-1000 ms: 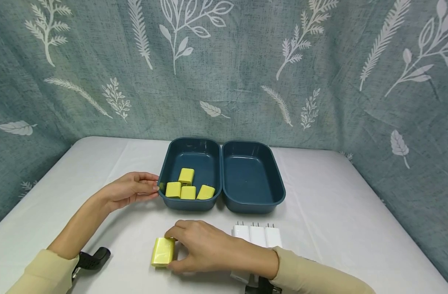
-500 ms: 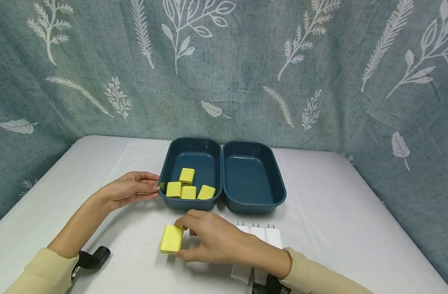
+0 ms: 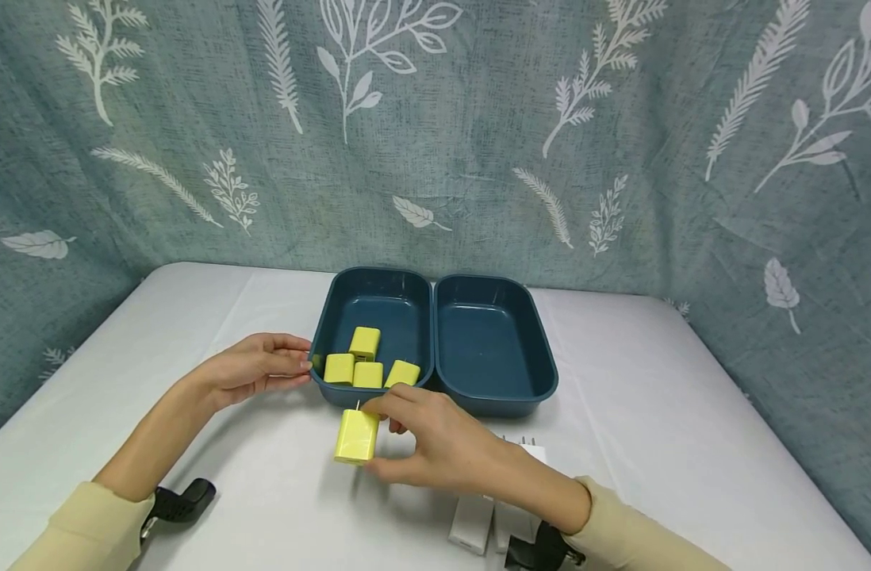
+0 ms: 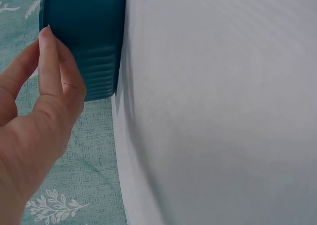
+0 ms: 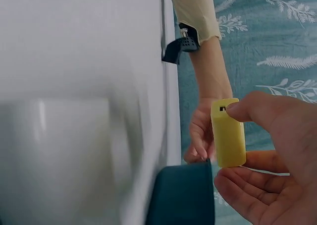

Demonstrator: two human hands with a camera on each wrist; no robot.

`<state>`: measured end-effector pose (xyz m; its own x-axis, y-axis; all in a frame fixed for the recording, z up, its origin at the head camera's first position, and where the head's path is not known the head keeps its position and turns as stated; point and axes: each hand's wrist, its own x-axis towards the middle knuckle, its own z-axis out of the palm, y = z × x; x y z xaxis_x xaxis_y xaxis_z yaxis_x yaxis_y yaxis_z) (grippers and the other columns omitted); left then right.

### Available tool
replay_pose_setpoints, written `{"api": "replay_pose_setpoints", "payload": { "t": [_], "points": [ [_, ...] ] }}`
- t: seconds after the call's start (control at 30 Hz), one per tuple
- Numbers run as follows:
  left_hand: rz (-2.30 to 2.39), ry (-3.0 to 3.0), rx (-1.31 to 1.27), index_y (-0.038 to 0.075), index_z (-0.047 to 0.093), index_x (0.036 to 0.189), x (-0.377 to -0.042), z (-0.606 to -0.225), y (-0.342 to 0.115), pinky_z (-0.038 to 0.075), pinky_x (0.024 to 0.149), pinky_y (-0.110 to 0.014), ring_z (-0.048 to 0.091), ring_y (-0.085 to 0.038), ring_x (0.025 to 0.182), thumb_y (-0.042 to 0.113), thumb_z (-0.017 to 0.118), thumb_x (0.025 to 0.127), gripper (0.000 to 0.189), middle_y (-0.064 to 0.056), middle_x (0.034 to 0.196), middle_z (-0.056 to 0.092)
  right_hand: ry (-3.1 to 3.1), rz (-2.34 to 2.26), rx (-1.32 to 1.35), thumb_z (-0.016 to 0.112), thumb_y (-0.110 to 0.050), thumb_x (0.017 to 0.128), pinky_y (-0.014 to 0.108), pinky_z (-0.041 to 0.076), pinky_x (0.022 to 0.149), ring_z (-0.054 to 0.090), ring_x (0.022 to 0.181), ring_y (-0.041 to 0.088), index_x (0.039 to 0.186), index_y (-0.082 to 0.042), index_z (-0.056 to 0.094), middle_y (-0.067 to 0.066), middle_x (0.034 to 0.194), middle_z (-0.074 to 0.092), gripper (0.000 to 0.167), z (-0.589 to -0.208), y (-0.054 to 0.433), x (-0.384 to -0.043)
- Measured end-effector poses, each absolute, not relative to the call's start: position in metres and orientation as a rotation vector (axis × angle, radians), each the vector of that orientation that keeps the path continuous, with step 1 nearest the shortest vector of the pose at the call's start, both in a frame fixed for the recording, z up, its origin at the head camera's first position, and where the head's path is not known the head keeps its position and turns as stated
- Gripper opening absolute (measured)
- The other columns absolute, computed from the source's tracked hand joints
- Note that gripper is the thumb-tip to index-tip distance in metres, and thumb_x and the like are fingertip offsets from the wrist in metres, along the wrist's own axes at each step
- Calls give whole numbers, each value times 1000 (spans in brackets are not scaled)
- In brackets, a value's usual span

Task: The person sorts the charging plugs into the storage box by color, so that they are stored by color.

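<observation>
My right hand [image 3: 443, 440] pinches a yellow charger plug [image 3: 356, 436] between thumb and fingers, above the table just in front of the left bin. The plug's metal prongs point away from me, and its port [image 5: 222, 108] shows in the right wrist view. My left hand [image 3: 253, 369] touches the left wall of the left dark blue bin [image 3: 367, 396] with its fingers extended; the left wrist view shows the fingertips [image 4: 47, 34] at the bin's rim. Several yellow plugs [image 3: 365, 341] lie in the near part of that bin.
A second dark blue bin [image 3: 496, 404] stands directly right of the first, with nothing visible inside. White charger plugs [image 3: 471, 523] lie in a row at the front, partly hidden by my right forearm. A patterned curtain [image 3: 435, 143] hangs behind the white table [image 3: 664, 396].
My right hand has lifted the yellow plug and carried it forward and right, closer to the left bin. The left hand has stayed at the bin's side.
</observation>
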<state>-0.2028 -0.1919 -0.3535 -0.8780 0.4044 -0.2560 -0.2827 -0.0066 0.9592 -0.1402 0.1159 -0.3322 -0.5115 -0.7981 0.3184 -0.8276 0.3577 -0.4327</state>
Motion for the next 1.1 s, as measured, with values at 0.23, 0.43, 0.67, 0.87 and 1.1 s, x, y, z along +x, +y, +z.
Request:
{"api": "replay_pose_setpoints", "payload": {
  "t": [0.23, 0.43, 0.67, 0.87, 1.1],
  "points": [
    [1935, 1812, 122, -18, 30, 138, -202, -354, -192, 54, 96, -35, 68, -16, 94, -3, 56, 97, 51, -14, 109, 61, -2532, 866, 1474, 80, -25, 81, 13, 49, 69, 54, 84, 7, 120, -11, 64, -7, 101, 56, 45, -324, 124, -145],
    [1938, 1801, 127, -18, 29, 139, -203, -354, -192, 54, 95, -35, 67, -16, 95, -4, 56, 96, 52, -14, 109, 61, -2486, 822, 1463, 81, -22, 81, 16, 51, 67, 55, 83, 7, 119, -9, 63, -4, 102, 58, 45, -320, 128, -153],
    [1945, 1794, 143, -19, 29, 138, -202, -354, -192, 55, 95, -34, 68, -16, 95, -4, 56, 97, 51, -15, 109, 61, -2457, 808, 1434, 81, -21, 81, 16, 51, 67, 57, 83, 12, 119, -7, 65, -2, 103, 60, 44, -315, 132, -168],
    [1946, 1789, 154, -19, 29, 138, -203, -353, -192, 55, 95, -33, 67, -16, 95, -4, 56, 96, 53, -14, 109, 62, -2487, 795, 1403, 81, -22, 81, 18, 52, 65, 56, 81, 14, 120, -6, 65, 2, 100, 61, 45, -309, 134, -176],
    [1938, 1794, 161, -19, 28, 139, -204, -355, -193, 54, 96, -34, 68, -16, 95, -2, 55, 98, 52, -15, 110, 61, -2555, 791, 1337, 80, -25, 83, 19, 52, 67, 54, 82, 11, 120, -7, 65, 3, 99, 61, 44, -309, 135, -187]
  ]
}}
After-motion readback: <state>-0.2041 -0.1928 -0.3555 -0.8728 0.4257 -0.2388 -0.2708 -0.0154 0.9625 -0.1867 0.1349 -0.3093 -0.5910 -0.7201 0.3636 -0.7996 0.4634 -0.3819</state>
